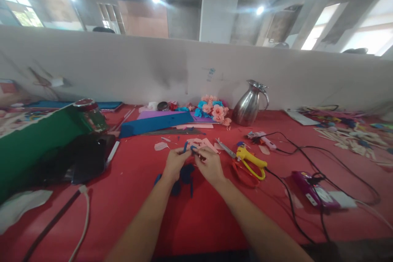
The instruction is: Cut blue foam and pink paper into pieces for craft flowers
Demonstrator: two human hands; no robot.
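Between my two hands, over the middle of the red table, is a small piece of dark blue paper [186, 146]. My left hand [175, 163] pinches it from the left. The fingertips of my right hand [210, 164] close on its other side, where a small blue bit shows; the exact shape is partly hidden by the fingers. Below my wrists lie more dark blue paper pieces [186, 174]. Pale pink paper scraps [201, 144] are spread just beyond my fingers. Scissors [226, 148] with red handles lie to the right of my right hand, partly under a yellow-handled glue gun [250, 159].
A steel jug [248, 104] stands at the back beside pink and blue paper flowers [216, 109]. Blue paper strips [156, 124] lie behind my hands. At right are a purple power strip [316, 190] and loose cables. A jar [90, 115] and green board [39, 147] are at left.
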